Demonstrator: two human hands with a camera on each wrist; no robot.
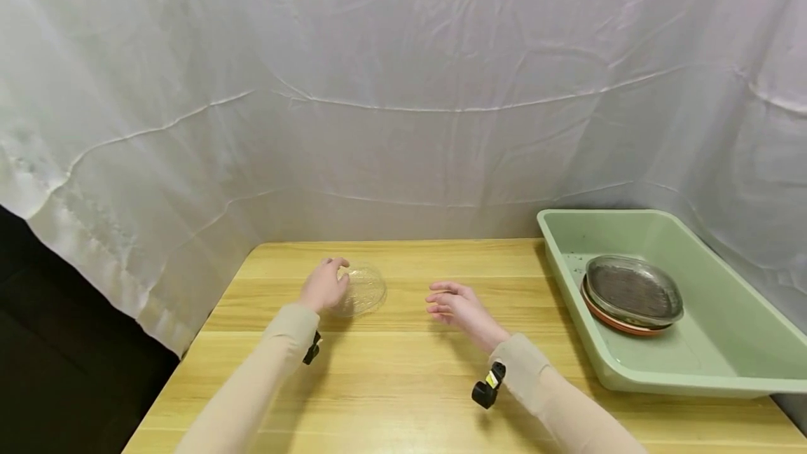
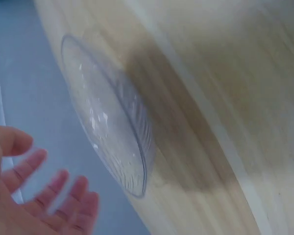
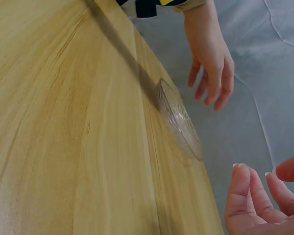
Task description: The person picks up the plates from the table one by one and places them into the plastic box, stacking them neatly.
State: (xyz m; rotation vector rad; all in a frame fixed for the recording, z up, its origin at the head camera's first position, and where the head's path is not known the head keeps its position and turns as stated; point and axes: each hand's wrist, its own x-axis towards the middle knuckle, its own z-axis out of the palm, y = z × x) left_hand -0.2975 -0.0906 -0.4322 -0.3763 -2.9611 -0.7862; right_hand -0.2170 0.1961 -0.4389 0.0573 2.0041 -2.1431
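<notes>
A shallow clear bowl [image 1: 367, 291] with a ribbed lower side sits on the wooden table, left of the middle. My left hand [image 1: 326, 284] hovers at its left edge in the head view. In the left wrist view the fingers [image 2: 54, 196] are spread and apart from the clear bowl [image 2: 105, 117]. My right hand [image 1: 463, 310] is held over the table to the right of the bowl, fingers loosely bent and holding nothing. In the right wrist view its fingertips [image 3: 241, 172] are apart from the thumb, and the bowl [image 3: 179, 120] lies beyond them.
A large pale green tub [image 1: 744, 363] stands on the right side of the wooden table [image 1: 403, 384]. Inside it is a stack with a clear-rimmed dark dish [image 1: 633, 291] on top and an orange-brown rim [image 1: 614, 324] below. Grey-white curtain [image 1: 416, 153] hangs behind.
</notes>
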